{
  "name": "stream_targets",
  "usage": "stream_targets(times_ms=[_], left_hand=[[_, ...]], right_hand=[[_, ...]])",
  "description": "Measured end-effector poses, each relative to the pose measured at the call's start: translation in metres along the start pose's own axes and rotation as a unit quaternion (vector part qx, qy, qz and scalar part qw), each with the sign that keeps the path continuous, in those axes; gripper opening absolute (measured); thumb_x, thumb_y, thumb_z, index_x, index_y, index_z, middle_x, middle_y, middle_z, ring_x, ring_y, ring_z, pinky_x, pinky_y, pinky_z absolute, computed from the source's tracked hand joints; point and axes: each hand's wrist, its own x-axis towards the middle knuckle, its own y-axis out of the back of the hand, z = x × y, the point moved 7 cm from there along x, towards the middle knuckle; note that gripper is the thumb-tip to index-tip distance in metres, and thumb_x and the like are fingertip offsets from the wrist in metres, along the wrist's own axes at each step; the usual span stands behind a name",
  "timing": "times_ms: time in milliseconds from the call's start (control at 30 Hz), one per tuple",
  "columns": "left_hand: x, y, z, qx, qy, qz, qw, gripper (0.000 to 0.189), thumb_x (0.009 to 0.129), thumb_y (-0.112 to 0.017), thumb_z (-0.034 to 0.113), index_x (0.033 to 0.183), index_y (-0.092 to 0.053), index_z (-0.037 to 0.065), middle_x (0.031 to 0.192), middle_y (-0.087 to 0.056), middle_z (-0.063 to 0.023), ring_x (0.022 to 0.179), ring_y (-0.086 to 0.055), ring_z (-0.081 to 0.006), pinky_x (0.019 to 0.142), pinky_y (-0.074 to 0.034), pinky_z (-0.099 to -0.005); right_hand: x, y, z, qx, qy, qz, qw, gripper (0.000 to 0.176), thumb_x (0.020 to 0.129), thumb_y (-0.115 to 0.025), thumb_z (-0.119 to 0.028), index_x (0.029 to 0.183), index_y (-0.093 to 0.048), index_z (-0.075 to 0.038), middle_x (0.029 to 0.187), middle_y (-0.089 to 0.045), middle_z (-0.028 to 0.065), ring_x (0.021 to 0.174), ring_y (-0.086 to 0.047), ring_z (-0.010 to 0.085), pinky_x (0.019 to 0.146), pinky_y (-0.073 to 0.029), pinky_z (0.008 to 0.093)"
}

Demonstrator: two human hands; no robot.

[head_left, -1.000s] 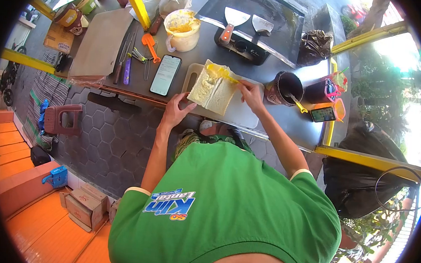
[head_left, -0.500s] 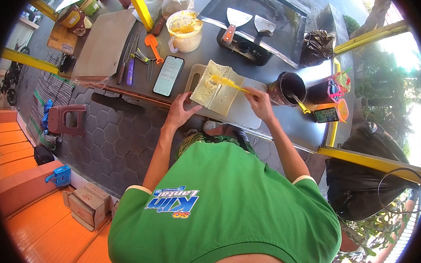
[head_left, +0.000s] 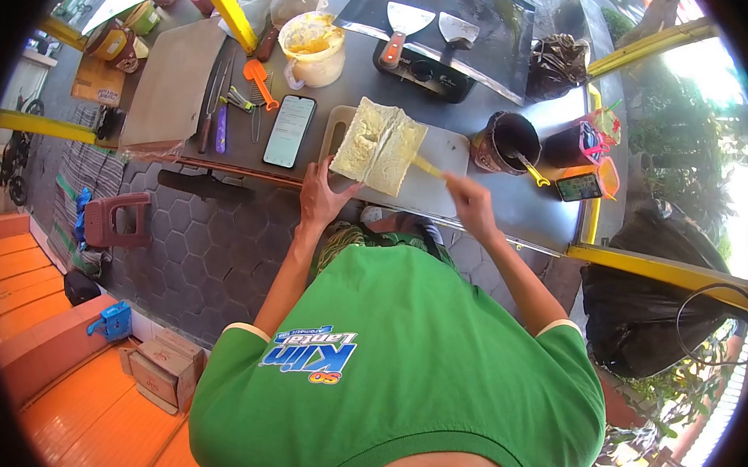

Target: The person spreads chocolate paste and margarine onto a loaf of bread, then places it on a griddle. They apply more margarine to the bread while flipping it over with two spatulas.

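Here your left hand [head_left: 323, 199] lies open against the near corner of the bread [head_left: 377, 145]; your right hand [head_left: 471, 198] grips a yellow spreader [head_left: 428, 166]. The bread, on the cutting board [head_left: 441, 165], looks soft and tearable: steady its crust. The phone [head_left: 289, 130] and cup [head_left: 506, 141] crowd either side, near the surface [head_left: 520, 199] edge

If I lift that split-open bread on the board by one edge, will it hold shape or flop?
Probably floppy: the bread lies opened flat in two halves along a crease, so it would likely fold there. It looks soft and light for its bulk. The left hand steadies its near corner while the right hand holds the yellow spreader, so it may slide.
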Motion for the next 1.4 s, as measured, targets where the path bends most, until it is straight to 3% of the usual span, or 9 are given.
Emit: stream_targets(times_ms=[133,367,500,733,867,1100,1167,1267,1400], left_hand=[[-0.002,-0.003,-0.002,0.002,0.003,-0.005,1.0,0.079,0.072,-0.083,0.052,0.128,-0.056,0.003,0.095,-0.054,-0.0126,0.088,-0.058,-0.0295,0.078,-0.049,-0.0422],[-0.004,-0.002,-0.003,0.007,0.0,0.011,1.0,0.078,0.072,-0.083,0.052,0.127,-0.056,0.003,0.094,-0.054,-0.0121,0.087,-0.058,-0.0291,0.077,-0.048,-0.0423],[-0.003,-0.003,-0.002,-0.002,0.005,0.005,1.0,0.079,0.072,-0.083,0.052,0.127,-0.056,0.003,0.094,-0.053,-0.0126,0.089,-0.058,-0.0298,0.078,-0.048,-0.0423],[-0.003,-0.001,-0.003,-0.001,0.009,0.01,1.0,0.078,0.071,-0.085,0.05,0.127,-0.056,0.003,0.094,-0.053,-0.0113,0.089,-0.057,-0.0278,0.078,-0.049,-0.0417],[-0.004,-0.004,-0.005,0.003,-0.011,0.015,1.0,0.076,0.072,-0.085,0.048,0.126,-0.056,0.003,0.094,-0.053,-0.011,0.087,-0.057,-0.0271,0.077,-0.049,-0.0411],[-0.005,-0.003,-0.001,-0.001,-0.014,0.021,1.0,0.073,0.072,-0.085,0.045,0.125,-0.057,0.002,0.092,-0.053,-0.0104,0.086,-0.056,-0.0265,0.078,-0.048,-0.0403],[-0.004,-0.002,-0.001,-0.008,-0.015,0.027,0.999,0.074,0.073,-0.086,0.044,0.126,-0.058,0.0,0.093,-0.052,-0.011,0.085,-0.055,-0.0262,0.076,-0.047,-0.0395],[-0.006,-0.003,0.001,-0.005,-0.02,0.029,0.999,0.074,0.073,-0.086,0.043,0.126,-0.058,0.0,0.093,-0.052,-0.0111,0.085,-0.055,-0.0264,0.076,-0.047,-0.0398],[-0.005,-0.003,0.001,0.006,-0.012,0.029,0.999,0.073,0.073,-0.086,0.042,0.126,-0.058,0.0,0.093,-0.052,-0.0112,0.085,-0.055,-0.0268,0.077,-0.047,-0.0405]], right_hand=[[0.015,-0.012,0.06,0.206,-0.22,0.075,0.951,0.027,0.097,-0.064,-0.014,0.12,-0.07,-0.002,0.069,-0.053,-0.0023,0.06,-0.042,0.0033,0.049,-0.035,0.0257],[-0.006,-0.026,0.049,0.228,-0.241,-0.068,0.941,0.032,0.099,-0.062,-0.016,0.127,-0.067,-0.002,0.07,-0.052,-0.0035,0.051,-0.044,0.0049,0.045,-0.038,0.0238],[0.017,-0.024,0.067,0.26,-0.225,0.089,0.935,0.031,0.099,-0.061,-0.015,0.126,-0.067,-0.001,0.07,-0.052,-0.0045,0.052,-0.044,0.0038,0.046,-0.04,0.0238],[-0.026,-0.03,-0.01,0.071,-0.004,-0.074,0.995,0.026,0.095,-0.063,-0.005,0.12,-0.069,-0.005,0.073,-0.057,0.0142,0.06,-0.052,0.0183,0.055,-0.044,0.0334],[-0.023,-0.019,-0.009,0.041,-0.046,0.043,0.997,0.028,0.092,-0.062,-0.001,0.119,-0.069,-0.006,0.074,-0.056,0.0136,0.061,-0.054,0.0259,0.057,-0.045,0.0357],[-0.054,-0.033,-0.044,-0.065,0.074,-0.069,0.993,0.034,0.089,-0.062,0.0,0.122,-0.067,-0.006,0.072,-0.05,0.0107,0.06,-0.055,0.0251,0.056,-0.047,0.0371],[-0.055,-0.027,-0.025,0.082,-0.074,0.057,0.992,0.022,0.095,-0.063,-0.009,0.116,-0.07,-0.003,0.065,-0.049,0.0042,0.053,-0.048,0.014,0.05,-0.044,0.0322],[-0.058,-0.047,-0.006,0.258,-0.287,0.063,0.92,0.026,0.101,-0.06,-0.02,0.11,-0.07,0.003,0.064,-0.052,-0.0021,0.05,-0.043,0.0062,0.046,-0.042,0.029],[-0.084,-0.07,0.03,0.397,-0.389,0.019,0.831,0.028,0.101,-0.06,-0.023,0.102,-0.072,0.002,0.059,-0.046,-0.0054,0.047,-0.039,0.0047,0.043,-0.037,0.0234]])
